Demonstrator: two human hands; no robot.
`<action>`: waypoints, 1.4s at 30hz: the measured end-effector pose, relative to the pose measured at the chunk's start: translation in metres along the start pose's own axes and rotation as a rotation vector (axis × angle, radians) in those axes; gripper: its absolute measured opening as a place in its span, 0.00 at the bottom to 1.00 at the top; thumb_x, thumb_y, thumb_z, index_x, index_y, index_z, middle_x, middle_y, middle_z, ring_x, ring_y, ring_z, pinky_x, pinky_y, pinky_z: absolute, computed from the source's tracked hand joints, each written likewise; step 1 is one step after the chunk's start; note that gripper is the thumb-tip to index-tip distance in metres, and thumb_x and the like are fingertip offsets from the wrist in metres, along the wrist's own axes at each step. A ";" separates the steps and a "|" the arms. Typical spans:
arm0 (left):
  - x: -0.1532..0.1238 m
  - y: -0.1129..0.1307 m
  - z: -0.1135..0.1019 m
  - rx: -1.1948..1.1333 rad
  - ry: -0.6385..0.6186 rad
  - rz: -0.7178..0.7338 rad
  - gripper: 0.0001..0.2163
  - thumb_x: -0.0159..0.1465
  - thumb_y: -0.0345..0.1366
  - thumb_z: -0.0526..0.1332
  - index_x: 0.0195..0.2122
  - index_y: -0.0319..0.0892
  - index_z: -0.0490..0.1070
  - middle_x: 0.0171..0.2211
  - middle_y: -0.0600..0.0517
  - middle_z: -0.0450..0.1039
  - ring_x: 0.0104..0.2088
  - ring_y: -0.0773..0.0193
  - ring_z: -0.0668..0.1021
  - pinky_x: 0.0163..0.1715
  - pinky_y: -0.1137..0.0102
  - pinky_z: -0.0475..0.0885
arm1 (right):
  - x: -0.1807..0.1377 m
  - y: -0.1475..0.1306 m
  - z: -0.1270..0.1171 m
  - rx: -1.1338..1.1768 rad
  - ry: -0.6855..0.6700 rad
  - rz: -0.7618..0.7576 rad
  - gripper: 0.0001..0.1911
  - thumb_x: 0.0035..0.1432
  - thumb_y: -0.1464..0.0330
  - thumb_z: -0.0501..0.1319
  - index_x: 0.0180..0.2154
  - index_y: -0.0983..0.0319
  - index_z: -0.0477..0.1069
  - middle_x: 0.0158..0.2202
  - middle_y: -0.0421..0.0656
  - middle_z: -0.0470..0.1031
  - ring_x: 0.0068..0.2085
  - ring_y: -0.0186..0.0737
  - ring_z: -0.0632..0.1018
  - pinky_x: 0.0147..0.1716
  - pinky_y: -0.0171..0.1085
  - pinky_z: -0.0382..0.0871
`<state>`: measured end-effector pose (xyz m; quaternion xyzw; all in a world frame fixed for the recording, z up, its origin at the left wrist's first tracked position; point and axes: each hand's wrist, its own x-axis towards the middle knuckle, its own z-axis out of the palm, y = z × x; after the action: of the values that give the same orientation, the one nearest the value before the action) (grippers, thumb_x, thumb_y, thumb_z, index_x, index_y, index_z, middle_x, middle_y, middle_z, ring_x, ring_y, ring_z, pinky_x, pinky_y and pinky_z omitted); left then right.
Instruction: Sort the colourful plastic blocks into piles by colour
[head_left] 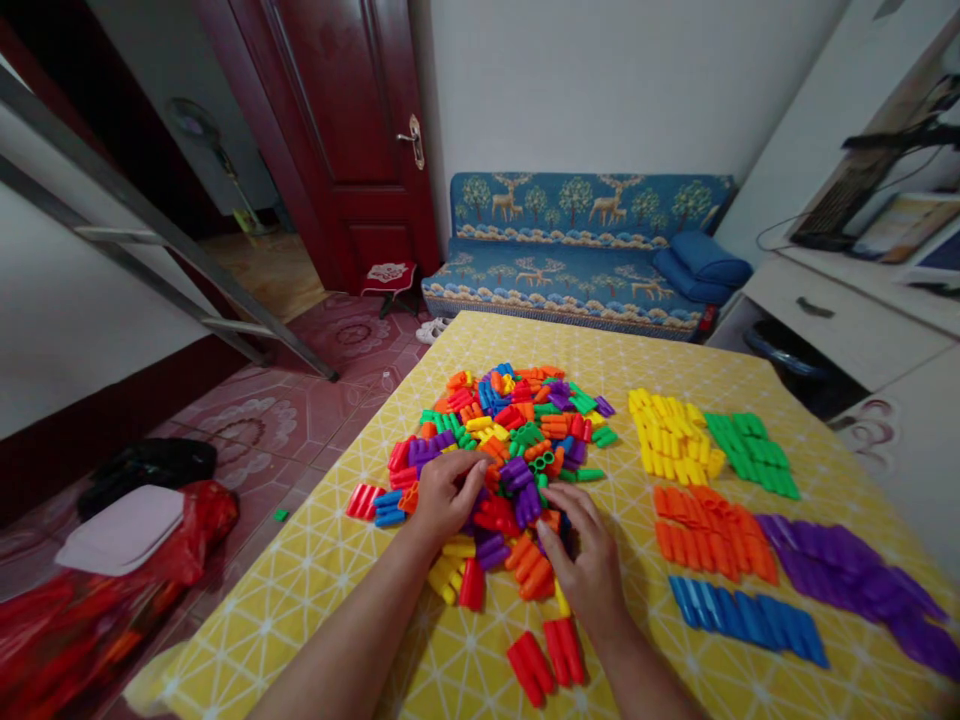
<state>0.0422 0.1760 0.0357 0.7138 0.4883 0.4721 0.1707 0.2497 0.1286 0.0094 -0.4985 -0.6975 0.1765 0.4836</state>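
A heap of plastic tube-shaped building pieces (517, 420) in red, orange, yellow, green, blue and purple covers the middle of the yellow table (315, 610). On the heap's near left side rests my left hand (446, 490), its fingers curled and thumb and index tips close together; anything between them is hidden. My right hand (592, 560) reaches in from the right with fingers apart, its fingertips by a green piece (541, 485) and purple pieces (527, 505). Two red pieces (531, 668) lie between my forearms.
Sorted groups lie on the right: yellow pieces (671, 435), green pieces (754, 455), orange pieces (712, 535), purple pieces (855, 580) and blue pieces (746, 615). A blue sofa (555, 265) stands beyond the table. A metal ladder (150, 235) and a red plastic bag (210, 525) are on the left.
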 end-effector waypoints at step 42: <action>-0.060 0.079 -0.004 -0.449 -0.322 -0.357 0.18 0.63 0.42 0.63 0.51 0.39 0.75 0.46 0.45 0.79 0.44 0.55 0.79 0.43 0.67 0.74 | -0.024 -0.050 -0.019 0.405 -0.069 0.282 0.13 0.62 0.63 0.59 0.49 0.57 0.70 0.43 0.43 0.78 0.43 0.38 0.79 0.41 0.33 0.74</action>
<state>0.0761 0.0870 0.0626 0.6269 0.4564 0.4117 0.4788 0.2409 0.0812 0.0426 -0.4775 -0.5874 0.3955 0.5201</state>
